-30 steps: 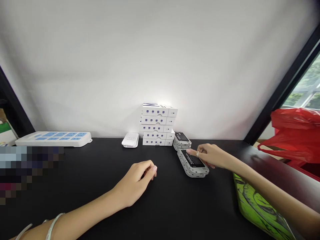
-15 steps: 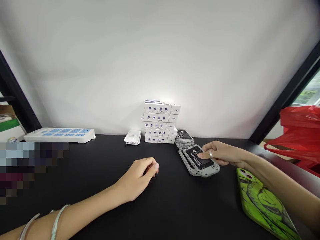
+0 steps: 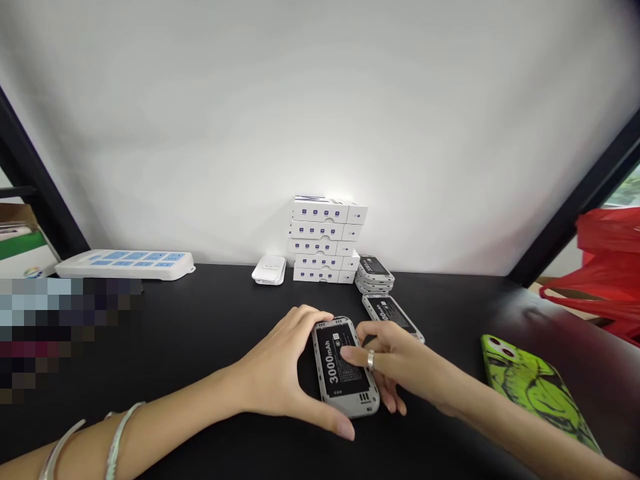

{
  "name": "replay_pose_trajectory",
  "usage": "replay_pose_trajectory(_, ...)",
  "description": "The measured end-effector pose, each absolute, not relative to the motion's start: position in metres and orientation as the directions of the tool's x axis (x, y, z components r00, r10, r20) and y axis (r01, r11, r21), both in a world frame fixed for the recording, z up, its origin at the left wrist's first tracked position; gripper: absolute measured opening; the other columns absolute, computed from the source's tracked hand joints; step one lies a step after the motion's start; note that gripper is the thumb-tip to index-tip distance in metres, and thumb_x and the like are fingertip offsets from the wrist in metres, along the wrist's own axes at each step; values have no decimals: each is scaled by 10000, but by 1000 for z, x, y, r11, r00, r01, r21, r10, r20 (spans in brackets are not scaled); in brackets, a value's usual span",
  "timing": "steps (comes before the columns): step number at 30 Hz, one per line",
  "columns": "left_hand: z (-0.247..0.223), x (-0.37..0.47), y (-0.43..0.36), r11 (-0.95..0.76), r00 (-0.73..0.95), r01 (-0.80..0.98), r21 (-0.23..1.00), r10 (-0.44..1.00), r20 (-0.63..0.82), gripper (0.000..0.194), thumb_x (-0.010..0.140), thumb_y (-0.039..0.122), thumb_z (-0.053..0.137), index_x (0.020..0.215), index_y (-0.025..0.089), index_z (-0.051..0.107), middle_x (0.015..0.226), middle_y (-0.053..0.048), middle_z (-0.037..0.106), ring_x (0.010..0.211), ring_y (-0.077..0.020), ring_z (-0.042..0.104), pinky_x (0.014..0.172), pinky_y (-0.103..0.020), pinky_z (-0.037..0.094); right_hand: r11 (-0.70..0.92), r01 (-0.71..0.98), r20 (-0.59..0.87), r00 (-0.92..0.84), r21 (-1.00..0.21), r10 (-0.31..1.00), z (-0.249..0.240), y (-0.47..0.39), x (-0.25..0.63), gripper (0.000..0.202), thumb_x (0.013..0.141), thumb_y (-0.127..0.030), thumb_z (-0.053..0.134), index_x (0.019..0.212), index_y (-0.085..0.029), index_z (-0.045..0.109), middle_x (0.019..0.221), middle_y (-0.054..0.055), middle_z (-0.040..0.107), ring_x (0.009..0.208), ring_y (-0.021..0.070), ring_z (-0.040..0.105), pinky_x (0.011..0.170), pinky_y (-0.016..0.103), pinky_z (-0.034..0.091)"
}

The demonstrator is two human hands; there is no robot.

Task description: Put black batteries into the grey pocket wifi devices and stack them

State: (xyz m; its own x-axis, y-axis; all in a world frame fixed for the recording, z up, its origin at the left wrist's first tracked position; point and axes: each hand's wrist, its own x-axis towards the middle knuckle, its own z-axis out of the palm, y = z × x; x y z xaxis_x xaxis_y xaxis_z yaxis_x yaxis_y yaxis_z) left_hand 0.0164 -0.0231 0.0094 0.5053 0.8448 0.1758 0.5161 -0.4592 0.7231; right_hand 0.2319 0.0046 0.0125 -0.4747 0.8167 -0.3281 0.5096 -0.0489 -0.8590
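A grey-framed device [image 3: 335, 400] with a black 3000mAh battery label is tilted just above the black table, between both hands. My right hand [image 3: 395, 357], a ring on one finger, grips its right side with the thumb on the label. Spread around the device's left side is my left hand [image 3: 285, 367], thumb and fingers wide apart, fingertips near the upper left corner. Another such device [image 3: 393, 315] lies on the table behind my right hand. Beyond it stands a short stack of similar devices [image 3: 375, 270], label side up.
Several white boxes [image 3: 320, 247] are stacked against the wall, with a small white pile [image 3: 269, 270] to their left. A white power strip [image 3: 125, 263] lies back left. At right are a green phone case [image 3: 540, 390] and a red bag [image 3: 607, 260].
My right hand has brought the upper device from the pair toward the middle, leaving the other behind. My left hand has opened from a loose curl and moved beside it. The view shifted slightly.
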Motion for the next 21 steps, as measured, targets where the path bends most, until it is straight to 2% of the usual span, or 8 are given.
replay_pose_trajectory(2, 9, 16, -22, -472, 524, 545, 693, 837, 158, 1023, 523, 586, 855, 1379, 252, 406, 1300, -109, 462, 1210, -350, 446, 1033, -530, 417, 88, 669, -271, -412, -738, 870, 9, 3, 233, 433, 787, -622, 592, 702, -243, 399, 430, -53, 529, 335, 130, 481, 333, 239, 358)
replay_pose_trajectory(4, 8, 15, -22, -476, 527, 558, 679, 836, 153, 995, 557, 590, 833, 1386, 247, 404, 1295, -114, 465, 1222, -360, 434, 1035, -554, 414, 306, 768, -47, -399, -563, 916, 11, 2, 235, 396, 780, -572, 630, 699, -240, 431, 510, -38, 549, 431, 144, 517, 414, 269, 398)
replay_pose_trajectory(6, 7, 15, -22, -484, 528, 560, 672, 834, 161, 1006, 574, 583, 827, 1404, 235, 380, 1312, -120, 456, 1241, -364, 424, 1047, -561, 406, 514, 747, 179, -487, -421, 855, 15, 3, 233, 255, 795, -442, 658, 789, -237, 507, 693, -1, 605, 614, 169, 568, 567, 308, 459)
replay_pose_trajectory(8, 6, 15, -22, -489, 531, 553, 674, 830, 167, 1036, 571, 573, 833, 1421, 229, 351, 1340, -127, 441, 1265, -369, 413, 1062, -558, 394, 643, 663, 259, -591, -384, 764, 18, 5, 229, 125, 836, -312, 610, 901, -231, 541, 898, 40, 614, 762, 183, 579, 691, 336, 479)
replay_pose_trajectory(10, 4, 15, -23, -468, 503, 542, 699, 846, 176, 1074, 552, 563, 848, 1429, 239, 318, 1355, -134, 432, 1277, -376, 409, 1064, -562, 390, 682, 613, 254, -641, -398, 724, 21, 9, 222, 64, 857, -246, 558, 912, -220, 540, 983, 60, 583, 823, 185, 574, 736, 342, 480)
replay_pose_trajectory(12, 4, 15, -23, -428, 465, 524, 736, 868, 174, 1108, 526, 554, 863, 1424, 257, 285, 1360, -139, 422, 1278, -383, 410, 1052, -574, 395, 673, 618, 213, -652, -406, 727, 25, 14, 215, 23, 862, -236, 530, 867, -217, 518, 968, 55, 565, 829, 188, 571, 735, 346, 477)
replay_pose_trajectory(17, 7, 17, -24, -375, 448, 524, 764, 885, 127, 987, 522, 500, 869, 1301, 250, 317, 1339, -133, 420, 1242, -368, 433, 1004, -554, 440, 576, 698, 22, -628, -426, 778, 34, 20, 204, 182, 846, -368, 544, 789, -222, 450, 929, 54, 564, 839, 215, 569, 668, 343, 459)
replay_pose_trajectory(21, 6, 20, -27, -337, 403, 519, 785, 907, 123, 900, 500, 460, 873, 1217, 246, 373, 1276, -117, 460, 1144, -360, 501, 914, -519, 496, 516, 729, -1, -578, -450, 816, 34, 19, 201, 262, 838, -429, 543, 759, -229, 395, 910, 52, 559, 752, 187, 532, 611, 328, 432)
